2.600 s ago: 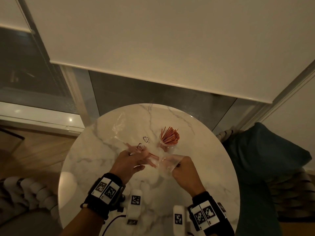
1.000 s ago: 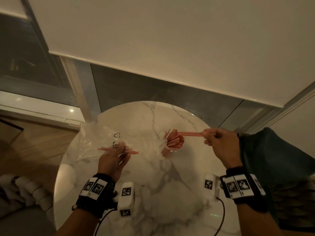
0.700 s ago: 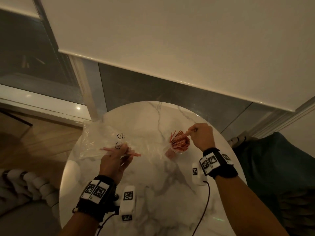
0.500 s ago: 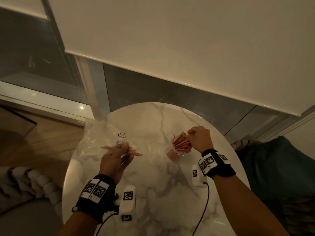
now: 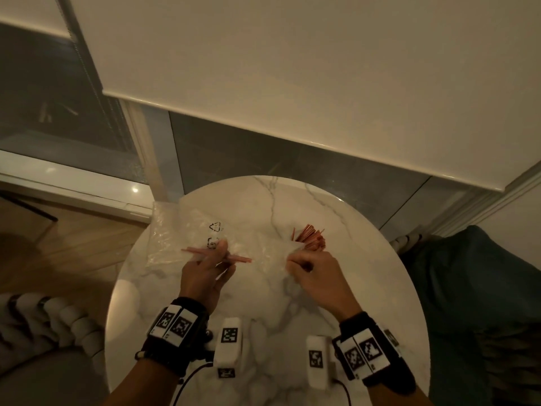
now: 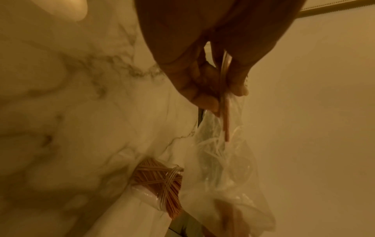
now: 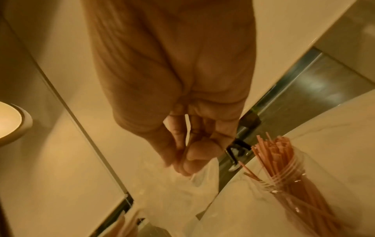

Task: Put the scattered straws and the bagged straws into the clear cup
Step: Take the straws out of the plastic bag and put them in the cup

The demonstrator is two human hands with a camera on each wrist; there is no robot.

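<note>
A clear cup (image 5: pixel 307 244) packed with orange straws (image 5: pixel 309 237) stands on the marble table's far right. A clear plastic bag (image 5: pixel 175 232) printed with black symbols stretches from the far left toward the cup. My left hand (image 5: pixel 215 260) pinches a few orange straws (image 5: pixel 240 258) through the bag's film; the left wrist view shows the straws (image 6: pixel 226 121) pinched between thumb and fingers. My right hand (image 5: pixel 301 263) sits just in front of the cup and pinches the bag's right end. In the right wrist view, fingertips (image 7: pixel 188 163) nip the film beside the cup (image 7: pixel 294 181).
The round marble table (image 5: pixel 263 306) ends close behind the cup and bag. A dark teal cushion (image 5: pixel 474 276) lies to the right and a chunky knitted piece (image 5: pixel 58 317) to the left. A window with a lowered blind (image 5: pixel 292 68) stands behind.
My right hand put its straws into the cup, then drew back toward me and took hold of the bag's right end. The left hand kept its hold on the bagged straws.
</note>
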